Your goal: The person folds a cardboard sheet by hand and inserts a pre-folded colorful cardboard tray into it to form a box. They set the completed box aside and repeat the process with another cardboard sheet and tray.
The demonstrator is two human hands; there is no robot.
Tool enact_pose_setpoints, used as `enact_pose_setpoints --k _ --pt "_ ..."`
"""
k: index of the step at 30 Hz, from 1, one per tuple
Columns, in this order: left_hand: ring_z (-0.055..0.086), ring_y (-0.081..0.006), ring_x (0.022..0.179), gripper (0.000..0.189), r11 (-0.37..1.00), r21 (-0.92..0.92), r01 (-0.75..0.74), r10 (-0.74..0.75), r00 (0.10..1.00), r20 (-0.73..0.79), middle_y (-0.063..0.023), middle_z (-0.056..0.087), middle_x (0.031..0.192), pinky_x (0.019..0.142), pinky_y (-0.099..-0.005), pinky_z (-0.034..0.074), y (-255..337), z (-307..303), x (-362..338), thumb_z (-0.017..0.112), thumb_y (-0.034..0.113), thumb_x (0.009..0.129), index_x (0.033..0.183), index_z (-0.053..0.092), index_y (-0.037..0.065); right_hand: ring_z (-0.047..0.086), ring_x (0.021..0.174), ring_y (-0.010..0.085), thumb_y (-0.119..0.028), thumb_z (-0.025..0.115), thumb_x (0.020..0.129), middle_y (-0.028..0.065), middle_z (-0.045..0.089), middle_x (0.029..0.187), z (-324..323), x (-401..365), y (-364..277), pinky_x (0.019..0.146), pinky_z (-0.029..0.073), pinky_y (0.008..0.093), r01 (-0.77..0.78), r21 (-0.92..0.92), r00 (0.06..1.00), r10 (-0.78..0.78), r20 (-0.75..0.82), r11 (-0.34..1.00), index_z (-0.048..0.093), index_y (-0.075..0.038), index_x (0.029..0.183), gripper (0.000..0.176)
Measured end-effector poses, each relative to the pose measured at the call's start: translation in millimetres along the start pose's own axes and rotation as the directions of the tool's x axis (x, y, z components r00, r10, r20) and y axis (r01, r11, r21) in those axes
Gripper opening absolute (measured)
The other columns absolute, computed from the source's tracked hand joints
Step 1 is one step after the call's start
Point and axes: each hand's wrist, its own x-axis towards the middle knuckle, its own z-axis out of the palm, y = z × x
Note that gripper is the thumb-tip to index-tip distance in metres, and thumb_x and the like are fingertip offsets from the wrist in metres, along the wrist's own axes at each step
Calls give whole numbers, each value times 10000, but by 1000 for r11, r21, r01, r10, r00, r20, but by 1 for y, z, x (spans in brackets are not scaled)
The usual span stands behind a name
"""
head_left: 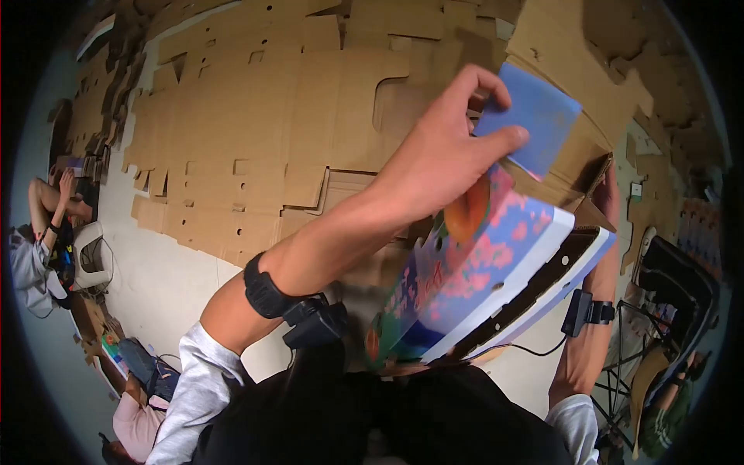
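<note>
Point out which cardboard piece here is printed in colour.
The box in the left hand, blue and pink with an orange fruit print. The flat blanks on the floor are all plain brown.

Dim, warm light; strong fisheye bend (dark vignette corners); nearest foreground blurred.

You can read nothing for certain here: the printed box (473, 263) you hold carries pink lettering on its blue side, too blurred and tilted to make out.
</note>
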Motion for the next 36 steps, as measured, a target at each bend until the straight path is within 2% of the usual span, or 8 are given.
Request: enact_pose_setpoints --k 4,8,15,20,22,24,29,36 --pt "639 -204 1052 619 982 -189 6 -42 981 -190 -138 672 1185 893 -345 558 13 0 -8 773 54 934 1454 438 90 636 1329 263 -376 551 1132 119 627 1469 6 21 -11 1131 526 437 69 -105 990 -55 130 992 490 -87 1546 509" --pt "652 -215 1077 613 909 -414 43 -162 953 -257 -127 667 1217 879 -351 589 5 -36 -6 737 -7 938 1481 460 59 718 1129 212 -202 732 1038 110 685 1300 60 41 -3 965 607 365 206 -325 975 -223 -18 923 455 -102 1513 559" --pt "622 -156 1030 516 916 -392 82 -235 902 -362 -73 671 1225 891 -348 571 -2 -90 0 666 14 966 1456 505 25 560 798 95 -125 774 971 4 638 1010 133 46 27 697 519 284 41 -159 999 -43 -4 986 485 -117 1446 556" --pt "626 -181 1092 275 843 -537 -29 -193 916 -352 -63 673 1206 916 -368 547 -57 -124 3 597 156 1024 1271 585 35 592 894 155 -154 639 1007 26 637 993 65 71 54 875 532 301 -26 112 963 -5 269 993 647 -86 1044 78" --pt "616 -194 1107 188 804 -594 -11 -275 879 -389 -62 671 1191 916 -360 532 -41 -110 -1 593 199 1028 1137 617 48 620 1027 188 -210 622 1010 79 683 1066 74 57 54 946 523 349 -31 240 996 11 84 970 690 -59 1035 167" --pt "562 -112 885 172 821 -570 -12 -122 973 -196 -44 662 999 749 -281 455 -46 -110 -2 652 251 1006 1041 653 84 663 1141 236 -281 647 1011 190 701 1268 101 37 42 1052 526 378 -92 61 981 80 178 994 688 -17 1100 282" --pt "689 -158 1103 159 940 -302 160 -179 983 -39 -70 711 1187 953 -297 592 -51 -126 -4 622 124 1027 1166 674 68 686 1113 204 -238 634 1038 190 657 1385 100 40 45 953 589 330 -55 -401 981 124 147 914 654 -38 1075 205" --pt "716 -151 972 287 974 -84 210 -225 926 -303 -77 716 1181 860 -287 593 -65 -93 0 518 69 1057 1300 669 47 661 1039 165 -135 551 1012 112 698 1245 90 76 84 905 562 311 9 -474 1000 -3 14 881 644 -66 1025 117"
